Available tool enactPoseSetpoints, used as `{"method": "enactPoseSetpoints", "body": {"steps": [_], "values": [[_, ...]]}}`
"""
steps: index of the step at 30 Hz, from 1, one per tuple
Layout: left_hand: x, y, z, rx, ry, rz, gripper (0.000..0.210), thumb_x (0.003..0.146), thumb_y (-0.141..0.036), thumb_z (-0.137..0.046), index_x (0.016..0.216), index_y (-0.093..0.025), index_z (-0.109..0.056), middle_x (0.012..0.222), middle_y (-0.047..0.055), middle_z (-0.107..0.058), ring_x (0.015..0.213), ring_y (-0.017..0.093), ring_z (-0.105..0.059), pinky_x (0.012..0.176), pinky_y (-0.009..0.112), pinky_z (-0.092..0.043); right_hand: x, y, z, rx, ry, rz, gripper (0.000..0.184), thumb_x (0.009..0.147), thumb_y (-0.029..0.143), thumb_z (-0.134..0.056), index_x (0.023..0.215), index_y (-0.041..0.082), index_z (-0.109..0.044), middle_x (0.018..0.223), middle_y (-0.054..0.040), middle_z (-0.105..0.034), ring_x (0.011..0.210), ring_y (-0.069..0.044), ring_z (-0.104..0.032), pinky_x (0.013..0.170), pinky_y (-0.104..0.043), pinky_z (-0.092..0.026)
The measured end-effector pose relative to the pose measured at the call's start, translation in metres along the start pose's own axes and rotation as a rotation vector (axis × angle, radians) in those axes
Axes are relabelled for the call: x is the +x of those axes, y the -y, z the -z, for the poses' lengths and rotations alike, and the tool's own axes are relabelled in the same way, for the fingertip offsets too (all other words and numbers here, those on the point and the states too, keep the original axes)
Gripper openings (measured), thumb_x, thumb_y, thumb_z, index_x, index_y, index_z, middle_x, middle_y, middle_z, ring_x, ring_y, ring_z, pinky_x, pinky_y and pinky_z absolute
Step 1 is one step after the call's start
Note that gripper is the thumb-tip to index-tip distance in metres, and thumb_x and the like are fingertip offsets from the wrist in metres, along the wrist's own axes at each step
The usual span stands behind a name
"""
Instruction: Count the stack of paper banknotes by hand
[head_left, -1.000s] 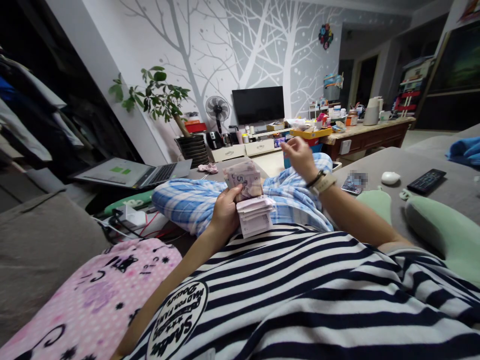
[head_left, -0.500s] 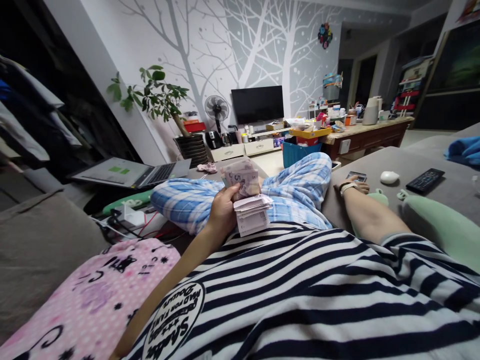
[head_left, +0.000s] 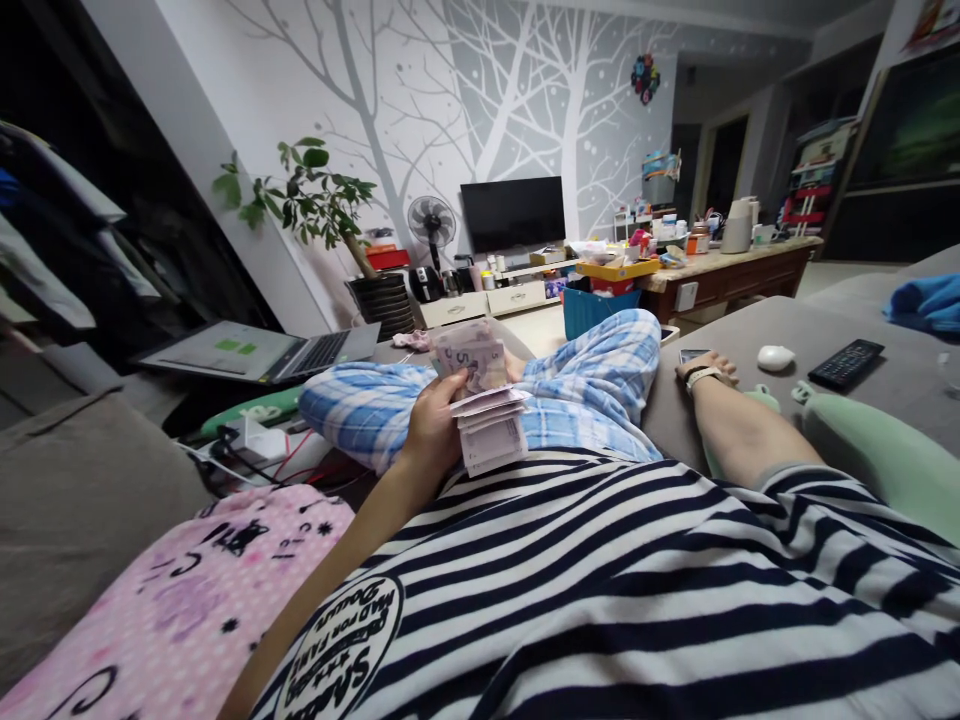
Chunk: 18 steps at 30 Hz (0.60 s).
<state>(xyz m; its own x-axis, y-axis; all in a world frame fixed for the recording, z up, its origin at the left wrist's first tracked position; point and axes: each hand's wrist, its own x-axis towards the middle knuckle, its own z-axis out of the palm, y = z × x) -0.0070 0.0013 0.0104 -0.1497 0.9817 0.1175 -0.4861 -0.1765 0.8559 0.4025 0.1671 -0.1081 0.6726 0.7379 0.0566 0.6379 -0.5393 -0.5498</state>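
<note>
My left hand (head_left: 436,412) is closed around a bundle of banknotes (head_left: 484,362), the thumb pressed on their face. A "5" shows on the upper notes, and the lower part of the bundle folds down toward my striped shirt. My right hand (head_left: 714,366) rests on the grey sofa beside my knee, at a phone (head_left: 694,355). Only the phone's far edge shows past the hand; its fingers appear bent over the phone, partly hidden.
Right of my right hand lie a white mouse (head_left: 777,358), a black remote control (head_left: 847,364) and a green cushion (head_left: 877,450). On the left are an open laptop (head_left: 232,350), a white power strip (head_left: 259,440) with cables, and a pink blanket (head_left: 180,600).
My left hand and the banknotes have moved slightly left. My right hand has turned a little, and the phone has shifted left, with less of its face showing.
</note>
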Motion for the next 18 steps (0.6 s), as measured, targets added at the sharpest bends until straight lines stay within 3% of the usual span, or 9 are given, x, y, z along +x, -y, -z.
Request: {"method": "enactPoseSetpoints", "body": {"steps": [3,7,11,18], "values": [[0.003,0.001,0.003,0.004,0.009,0.007,0.005,0.075,-0.016,-0.067,0.075,-0.011,-0.066,0.063,0.004,-0.068,0.056,0.017,-0.065,0.06,0.027,-0.055,0.01,-0.002,-0.002,0.013,-0.027,-0.107,0.072,0.078,0.041,-0.066,0.14,0.021,-0.035,0.145,-0.0283,-0.033,0.13,-0.038,-0.025,0.092,-0.055,-0.023],[0.007,0.004,0.006,0.003,0.007,0.012,0.009,0.073,-0.018,-0.068,0.077,-0.011,-0.066,0.065,0.004,-0.068,0.057,0.017,-0.065,0.061,0.027,-0.055,0.025,-0.006,0.0,0.043,-0.004,-0.11,0.076,0.068,0.04,-0.076,0.134,0.026,-0.041,0.145,-0.0214,-0.039,0.131,-0.037,-0.029,0.096,-0.052,-0.024],[0.005,0.004,0.005,0.0,0.017,0.017,0.007,0.073,-0.017,-0.069,0.076,-0.011,-0.066,0.063,0.004,-0.068,0.057,0.017,-0.065,0.061,0.027,-0.055,0.03,-0.009,0.0,0.09,-0.008,-0.106,0.073,0.062,0.035,-0.079,0.126,0.027,-0.045,0.142,-0.023,-0.041,0.129,-0.039,-0.031,0.096,-0.056,-0.024],[-0.001,0.002,0.0,-0.011,0.029,0.027,0.007,0.075,-0.015,-0.068,0.069,-0.013,-0.065,0.055,0.002,-0.064,0.049,0.016,-0.061,0.056,0.026,-0.053,0.012,-0.007,-0.004,0.247,-0.117,-0.07,0.058,0.062,0.035,-0.071,0.113,0.025,-0.045,0.139,-0.0305,-0.033,0.129,-0.038,-0.027,0.092,-0.066,-0.016]]}}
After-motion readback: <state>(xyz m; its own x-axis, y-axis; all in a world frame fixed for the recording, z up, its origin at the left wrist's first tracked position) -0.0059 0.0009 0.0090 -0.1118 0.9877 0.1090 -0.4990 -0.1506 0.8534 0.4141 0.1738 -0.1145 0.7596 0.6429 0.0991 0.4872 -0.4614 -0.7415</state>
